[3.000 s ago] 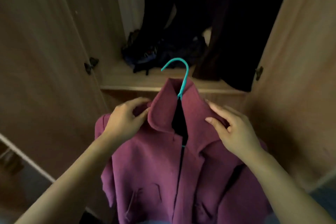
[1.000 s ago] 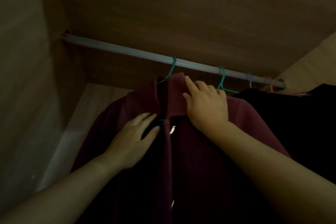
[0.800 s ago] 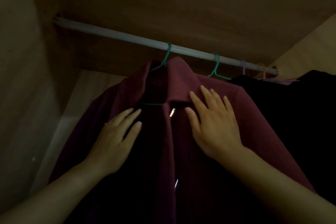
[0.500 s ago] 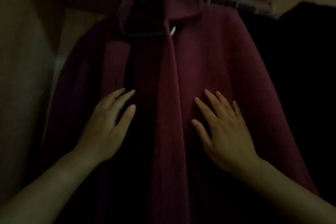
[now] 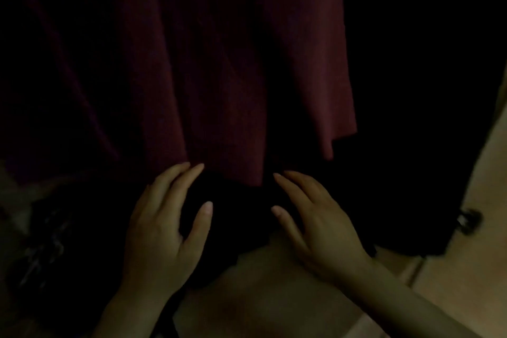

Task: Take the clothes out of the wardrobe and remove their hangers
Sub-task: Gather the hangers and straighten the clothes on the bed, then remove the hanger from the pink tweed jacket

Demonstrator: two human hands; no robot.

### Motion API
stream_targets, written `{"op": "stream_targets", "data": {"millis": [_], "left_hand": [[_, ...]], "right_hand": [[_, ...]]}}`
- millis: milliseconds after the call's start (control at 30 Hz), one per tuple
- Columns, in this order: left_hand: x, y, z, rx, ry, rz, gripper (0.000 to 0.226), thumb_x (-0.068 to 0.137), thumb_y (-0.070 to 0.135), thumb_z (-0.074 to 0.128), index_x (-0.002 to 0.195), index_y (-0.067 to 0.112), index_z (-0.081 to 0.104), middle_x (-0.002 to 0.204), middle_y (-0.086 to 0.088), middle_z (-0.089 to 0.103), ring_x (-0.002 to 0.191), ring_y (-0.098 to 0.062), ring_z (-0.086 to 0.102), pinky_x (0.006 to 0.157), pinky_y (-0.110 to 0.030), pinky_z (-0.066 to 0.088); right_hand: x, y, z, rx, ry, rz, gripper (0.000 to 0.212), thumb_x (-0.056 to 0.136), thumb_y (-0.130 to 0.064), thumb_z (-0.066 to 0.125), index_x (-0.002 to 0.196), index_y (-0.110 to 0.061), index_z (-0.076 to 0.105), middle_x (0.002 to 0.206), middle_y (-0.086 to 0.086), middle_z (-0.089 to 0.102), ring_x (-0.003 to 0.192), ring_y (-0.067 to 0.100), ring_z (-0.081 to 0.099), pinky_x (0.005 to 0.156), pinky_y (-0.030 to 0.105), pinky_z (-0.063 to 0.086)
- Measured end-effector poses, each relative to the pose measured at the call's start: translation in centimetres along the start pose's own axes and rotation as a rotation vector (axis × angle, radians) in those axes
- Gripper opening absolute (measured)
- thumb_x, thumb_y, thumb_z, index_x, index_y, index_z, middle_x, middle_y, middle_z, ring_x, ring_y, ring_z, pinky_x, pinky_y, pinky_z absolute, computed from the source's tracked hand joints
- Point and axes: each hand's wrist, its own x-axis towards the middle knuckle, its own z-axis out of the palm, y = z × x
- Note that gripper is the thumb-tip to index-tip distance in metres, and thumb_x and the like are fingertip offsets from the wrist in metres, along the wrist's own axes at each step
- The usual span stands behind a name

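Change: hands lowered down the coat [image 5: 233, 77], from chest to hem.
Left hand [image 5: 162, 230]: fingers relaxed, nothing held.
Right hand [image 5: 318, 225]: fingers relaxed, nothing held.
Coat: hung just above both hands.

Camera: one, worn on your head | Facing: forward and down into the dark wardrobe [image 5: 274, 304] | Distance: close; maroon coat [image 5: 247, 77] fills the top, your left hand [image 5: 162, 233] and right hand [image 5: 323, 225] sit low

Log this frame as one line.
maroon coat: hanging | left grip: holds nothing, fingertips by hem | right grip: holds nothing, fingertips by hem
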Motion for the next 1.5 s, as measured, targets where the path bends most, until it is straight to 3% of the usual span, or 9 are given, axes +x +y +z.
{"op": "stream_targets", "data": {"millis": [100, 233, 367, 467, 700, 800, 1033, 1367, 1500], "left_hand": [[-5.7, 1.6, 4.2, -0.023, -0.254, -0.058, 0.055, 0.089, 0.054, 0.034, 0.134, 0.026, 0.048, 0.138, 0.006, 0.045, 0.124, -0.014, 0.043, 0.102, -0.042, 0.038], [-14.5, 5.5, 9.0, -0.095, -0.595, -0.078, 0.058, 0.089, 0.058, 0.034, 0.131, 0.023, 0.051, 0.135, 0.001, 0.05, 0.121, -0.02, 0.049, 0.098, -0.039, 0.042], [-22.8, 11.9, 12.7, -0.186, -0.914, -0.027, 0.064, 0.087, 0.067, 0.029, 0.131, 0.026, 0.052, 0.137, 0.005, 0.049, 0.122, -0.016, 0.047, 0.101, -0.039, 0.041], [-26.6, 18.7, 15.3, -0.238, -1.076, 0.058, 0.065, 0.084, 0.062, 0.032, 0.129, 0.022, 0.055, 0.135, 0.001, 0.051, 0.121, -0.02, 0.049, 0.101, -0.035, 0.038], [-33.2, 39.5, 22.7, -0.396, -1.233, 0.52, 0.066, 0.084, 0.06, 0.031, 0.13, 0.019, 0.053, 0.134, -0.003, 0.052, 0.119, -0.023, 0.048, 0.102, -0.043, 0.038], [-36.1, 48.7, 24.0, -0.551, -1.281, 0.701, 0.06, 0.084, 0.053, 0.037, 0.128, 0.016, 0.054, 0.13, -0.006, 0.055, 0.117, -0.019, 0.047, 0.098, -0.034, 0.037], [-41.8, 65.4, 24.1, -0.789, -1.471, 1.054, 0.054, 0.088, 0.051, 0.038, 0.129, 0.018, 0.052, 0.13, -0.002, 0.054, 0.118, -0.021, 0.051, 0.098, -0.041, 0.043], [-51.7, 85.4, 29.0, -0.893, -1.561, 1.375, 0.051, 0.089, 0.05, 0.037, 0.127, 0.019, 0.053, 0.126, 0.0, 0.056, 0.112, -0.018, 0.053, 0.094, -0.032, 0.042], [-55.0, 96.3, 29.6, -0.938, -1.575, 1.524, 0.055, 0.09, 0.054, 0.034, 0.13, 0.019, 0.05, 0.129, 0.0, 0.055, 0.114, -0.019, 0.053, 0.095, -0.04, 0.045]], "right_hand": [[-8.1, 2.3, 0.1, -0.043, -0.132, 0.145, 0.057, 0.095, -0.053, 0.026, 0.136, -0.018, 0.044, 0.135, 0.004, 0.049, 0.125, 0.022, 0.045, 0.098, 0.044, 0.043], [-20.0, 4.6, -2.1, -0.071, -0.259, 0.38, 0.058, 0.095, -0.052, 0.027, 0.133, -0.014, 0.048, 0.132, 0.008, 0.053, 0.122, 0.026, 0.049, 0.099, 0.042, 0.044], [-31.6, 5.5, -7.3, -0.141, -0.256, 0.685, 0.049, 0.092, -0.048, 0.037, 0.122, -0.014, 0.057, 0.119, 0.007, 0.061, 0.106, 0.026, 0.059, 0.087, 0.032, 0.047], [-40.1, 6.2, -13.0, -0.189, -0.221, 0.949, 0.051, 0.09, -0.05, 0.038, 0.121, -0.014, 0.057, 0.12, 0.007, 0.061, 0.109, 0.025, 0.056, 0.088, 0.033, 0.046], [-56.6, 6.6, -27.4, -0.378, -0.1, 1.284, 0.056, 0.09, -0.051, 0.035, 0.121, -0.011, 0.058, 0.123, 0.01, 0.058, 0.114, 0.029, 0.054, 0.094, 0.038, 0.044], [-61.9, 5.6, -32.4, -0.449, -0.027, 1.431, 0.056, 0.09, -0.052, 0.034, 0.123, -0.013, 0.057, 0.127, 0.009, 0.057, 0.116, 0.029, 0.053, 0.095, 0.038, 0.043], [-70.5, 2.5, -38.6, -0.527, 0.227, 1.757, 0.059, 0.093, -0.056, 0.028, 0.126, -0.015, 0.054, 0.129, 0.006, 0.056, 0.117, 0.026, 0.053, 0.098, 0.037, 0.041], [-83.3, 6.3, -49.8, -0.64, 0.456, 2.031, 0.058, 0.09, -0.054, 0.034, 0.126, -0.013, 0.054, 0.127, 0.007, 0.056, 0.116, 0.028, 0.053, 0.095, 0.039, 0.044], [-88.4, 8.6, -56.8, -0.686, 0.496, 2.091, 0.061, 0.091, -0.056, 0.029, 0.13, -0.015, 0.05, 0.131, 0.005, 0.053, 0.121, 0.026, 0.05, 0.1, 0.039, 0.04]]}}
